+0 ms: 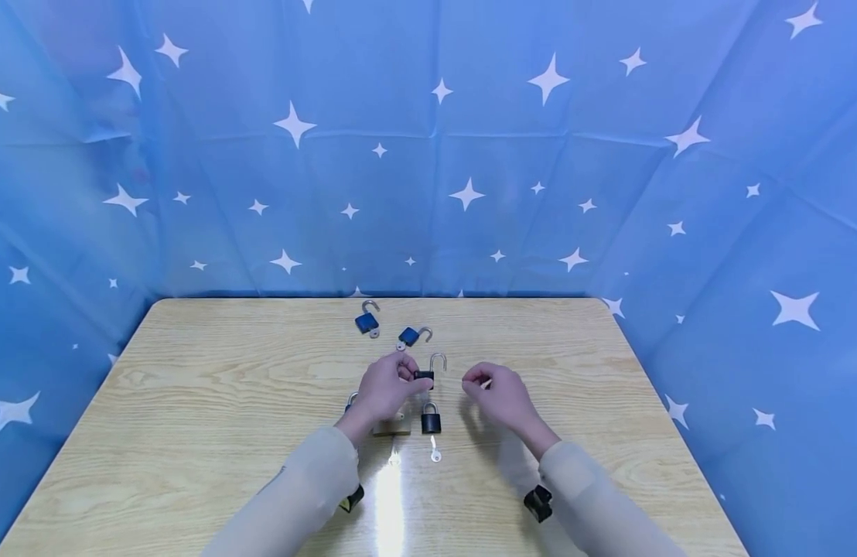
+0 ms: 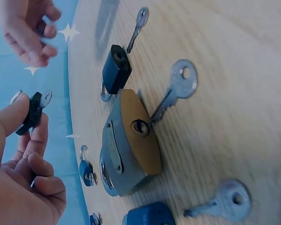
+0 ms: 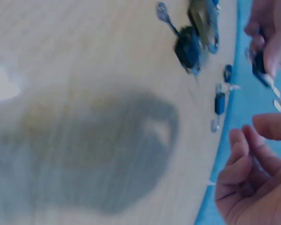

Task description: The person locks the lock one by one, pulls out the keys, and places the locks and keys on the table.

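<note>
Backdrop: blue curtain (image 1: 498, 100) with white four-pointed stars, hung behind a pale wood-grain table (image 1: 213, 402). Principal item: one small black padlock (image 1: 424, 377), shackle sprung open, a key head (image 2: 47, 98) projecting from its body; raised above the table, pinched between thumb and fingers of the person's left hand (image 1: 387, 387). Opposite, just apart from it: the right hand (image 1: 498, 394), fingers bent loosely, thumb near the index fingertip; whether anything small sits within, I cannot tell. Below the held item: one closed black padlock (image 1: 431, 423), a loose key (image 1: 435, 452) lying before it. Beside that: one larger brass-and-grey padlock (image 2: 131, 145), a silver key (image 2: 176, 89) near its keyhole. Next along: one blue padlock (image 2: 152, 215), partly hidden, with another key (image 2: 222, 205). Toward the back edge: two open blue padlocks (image 1: 367, 322), each with a key, lying near each other.
</note>
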